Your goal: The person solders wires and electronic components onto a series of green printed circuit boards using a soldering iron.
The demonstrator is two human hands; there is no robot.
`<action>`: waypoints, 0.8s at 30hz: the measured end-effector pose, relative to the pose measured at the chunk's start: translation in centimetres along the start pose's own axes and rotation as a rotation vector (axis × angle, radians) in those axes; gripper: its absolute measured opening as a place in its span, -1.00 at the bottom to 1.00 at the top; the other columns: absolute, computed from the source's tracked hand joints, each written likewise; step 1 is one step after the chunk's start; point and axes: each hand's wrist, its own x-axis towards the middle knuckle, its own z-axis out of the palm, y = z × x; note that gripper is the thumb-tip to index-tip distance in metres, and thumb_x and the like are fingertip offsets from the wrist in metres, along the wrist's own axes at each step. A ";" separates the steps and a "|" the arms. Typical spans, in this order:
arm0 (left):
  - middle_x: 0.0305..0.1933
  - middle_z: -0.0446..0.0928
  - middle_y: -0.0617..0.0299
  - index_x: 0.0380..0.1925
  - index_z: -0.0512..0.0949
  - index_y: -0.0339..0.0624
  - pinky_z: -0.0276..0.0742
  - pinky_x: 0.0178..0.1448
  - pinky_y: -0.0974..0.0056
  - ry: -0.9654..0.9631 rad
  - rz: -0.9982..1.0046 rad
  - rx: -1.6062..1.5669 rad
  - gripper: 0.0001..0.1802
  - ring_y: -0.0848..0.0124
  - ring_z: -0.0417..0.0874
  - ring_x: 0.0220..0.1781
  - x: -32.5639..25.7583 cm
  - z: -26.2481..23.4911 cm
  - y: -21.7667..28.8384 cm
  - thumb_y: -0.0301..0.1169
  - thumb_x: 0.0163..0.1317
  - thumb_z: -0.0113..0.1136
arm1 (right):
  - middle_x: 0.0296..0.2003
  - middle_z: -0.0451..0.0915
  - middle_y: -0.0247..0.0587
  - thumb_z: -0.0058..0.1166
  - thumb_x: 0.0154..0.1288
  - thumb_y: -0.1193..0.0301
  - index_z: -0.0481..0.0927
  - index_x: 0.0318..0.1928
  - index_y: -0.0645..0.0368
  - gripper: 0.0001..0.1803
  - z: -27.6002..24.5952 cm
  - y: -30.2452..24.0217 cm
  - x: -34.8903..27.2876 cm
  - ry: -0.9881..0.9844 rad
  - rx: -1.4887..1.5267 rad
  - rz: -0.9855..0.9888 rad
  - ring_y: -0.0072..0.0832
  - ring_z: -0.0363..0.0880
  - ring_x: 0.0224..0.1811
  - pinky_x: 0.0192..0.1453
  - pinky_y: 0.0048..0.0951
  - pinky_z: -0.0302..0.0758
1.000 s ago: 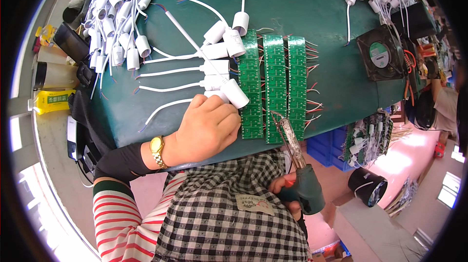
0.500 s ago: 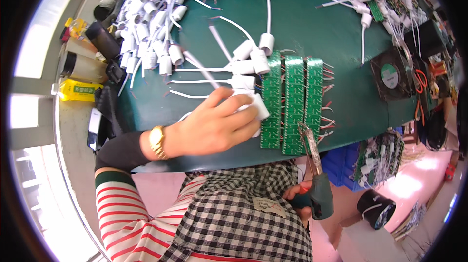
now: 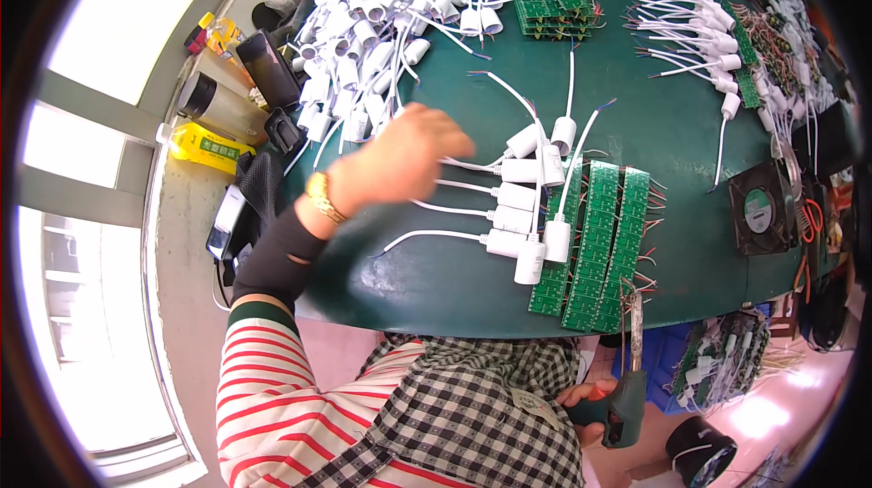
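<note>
Left hand: the left hand [image 3: 404, 161] is raised over the middle of the green bench [image 3: 672, 124], motion-blurred, fingers loosely curled; I cannot tell whether it holds anything.
Right hand: the right hand [image 3: 581, 402] sits below the near edge of the bench, closed round the dark handle of a soldering iron [image 3: 629, 370], whose tip points up at the boards, likely kept ready.
Boards: three green circuit board strips [image 3: 595, 238] lie side by side at the near edge, wire ends sticking out to the right.
Housings: about seven white plastic housings [image 3: 522, 215] with white leads lie in a row touching the strips' left side, seemingly lined up for joining.
Stock: a big heap of white housings [image 3: 363, 24] fills the far left corner, too many to count.
Fan: one black fan [image 3: 758, 208] sits at the right edge.
</note>
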 end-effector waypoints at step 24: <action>-0.25 0.43 0.22 -0.29 0.58 -0.16 0.33 -0.36 0.32 0.039 0.317 -0.225 -0.69 0.38 0.46 -0.42 -0.7 1.6 12.5 -0.50 -0.16 0.27 | -0.42 0.47 -0.09 0.28 -0.01 -0.16 0.20 0.12 0.24 -0.08 0.7 -1.6 0.9 -0.027 0.063 0.215 -0.27 0.50 -0.39 -0.26 -0.29 0.48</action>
